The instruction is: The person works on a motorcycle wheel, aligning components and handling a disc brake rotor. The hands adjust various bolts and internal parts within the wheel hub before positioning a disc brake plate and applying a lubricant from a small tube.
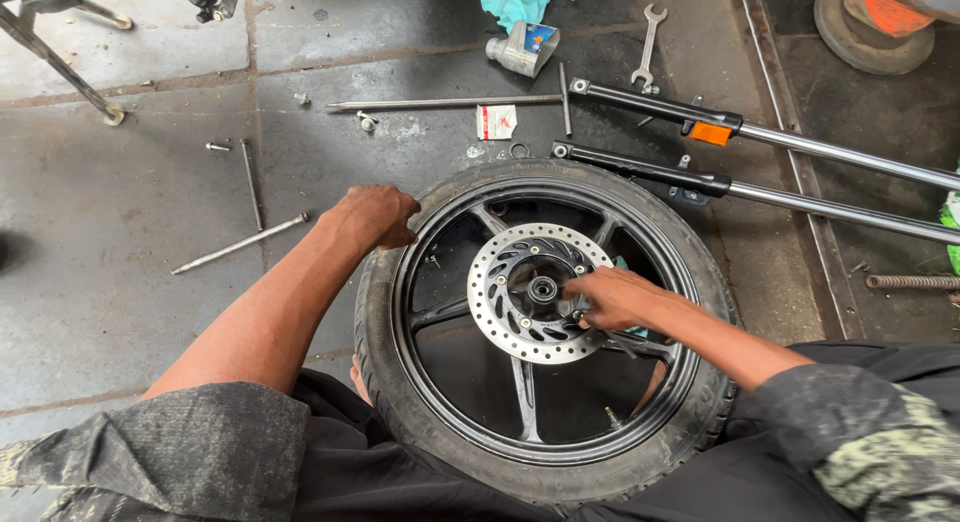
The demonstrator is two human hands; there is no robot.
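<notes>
A black motorcycle wheel with its tyre lies flat on the concrete floor in front of me, its drilled silver brake disc facing up. My left hand grips the tyre's upper left edge, fingers curled over it. On the right side of the disc my right hand is closed around a small tool or fastener near the hub; what it holds is mostly hidden by the fingers.
Two fork legs lie beyond the wheel on the right. A spanner, a small can, a teal rag, long rods and bolts are scattered on the floor. A spring lies far right.
</notes>
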